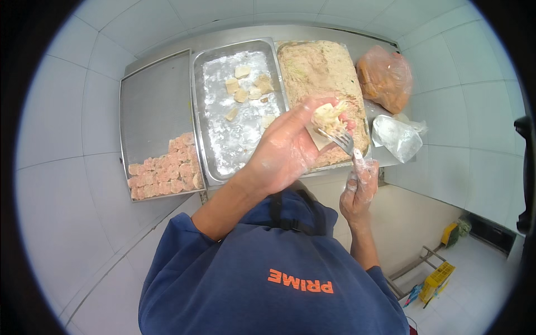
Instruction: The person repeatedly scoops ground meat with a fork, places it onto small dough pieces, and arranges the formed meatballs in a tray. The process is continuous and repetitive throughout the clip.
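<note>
My left hand (285, 148), dusted with flour, is cupped palm up around a pale square dough wrapper (319, 139). A clump of light filling (327, 118) lies on the wrapper. My right hand (360, 187), also floury, grips a metal fork (346, 143) by its handle, and the tines touch the filling. Just beyond my hands is a deep tray heaped with pale minced filling (318, 70). To its left, a floured metal tray (199, 111) holds several loose dough wrappers (242, 71).
At far left, a flat metal tray (156, 106) carries rows of pinkish filled dumplings (167, 173) in its near corner. An orange-brown plastic bag (385, 78) and a white bag (397, 137) sit at the right. Tiled walls enclose the counter; a yellow crate (436, 282) stands on the floor.
</note>
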A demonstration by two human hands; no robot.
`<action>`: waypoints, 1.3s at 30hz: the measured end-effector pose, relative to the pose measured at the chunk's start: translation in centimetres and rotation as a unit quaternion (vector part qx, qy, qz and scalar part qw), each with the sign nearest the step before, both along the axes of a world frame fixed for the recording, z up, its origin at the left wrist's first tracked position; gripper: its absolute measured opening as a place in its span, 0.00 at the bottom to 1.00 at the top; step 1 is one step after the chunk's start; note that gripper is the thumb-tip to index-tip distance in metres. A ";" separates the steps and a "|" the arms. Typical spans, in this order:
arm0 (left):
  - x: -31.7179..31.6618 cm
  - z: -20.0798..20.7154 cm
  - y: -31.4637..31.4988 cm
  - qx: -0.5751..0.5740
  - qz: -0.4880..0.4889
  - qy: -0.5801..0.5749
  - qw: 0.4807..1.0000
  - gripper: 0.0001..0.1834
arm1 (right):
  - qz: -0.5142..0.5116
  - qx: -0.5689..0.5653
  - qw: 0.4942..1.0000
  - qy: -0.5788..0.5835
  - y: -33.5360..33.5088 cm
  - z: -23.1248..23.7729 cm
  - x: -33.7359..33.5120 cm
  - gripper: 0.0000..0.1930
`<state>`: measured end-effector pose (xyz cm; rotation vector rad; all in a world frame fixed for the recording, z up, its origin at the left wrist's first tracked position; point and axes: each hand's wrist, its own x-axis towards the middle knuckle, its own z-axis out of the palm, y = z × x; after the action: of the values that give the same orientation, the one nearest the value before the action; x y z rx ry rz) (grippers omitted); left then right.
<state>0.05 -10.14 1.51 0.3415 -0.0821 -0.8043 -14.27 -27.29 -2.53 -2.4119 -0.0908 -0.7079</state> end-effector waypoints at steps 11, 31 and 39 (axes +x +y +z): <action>0.0 1.5 2.5 0.052 0.011 -0.029 0.998 0.23 | -0.039 -0.037 0.998 -0.021 1.1 0.2 -1.4 0.27; 1.9 1.2 4.1 0.212 -0.166 -0.264 0.926 0.23 | 0.038 -0.167 0.985 -0.003 -2.7 4.0 -0.6 0.26; 1.9 1.6 4.4 0.269 -0.210 -0.324 0.883 0.29 | 0.078 -0.193 0.978 0.021 -3.8 4.7 0.1 0.25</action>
<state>1.90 -5.73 3.10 1.1464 -0.5844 -1.1117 -14.18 -31.13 2.20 -2.7463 -0.4327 -0.6106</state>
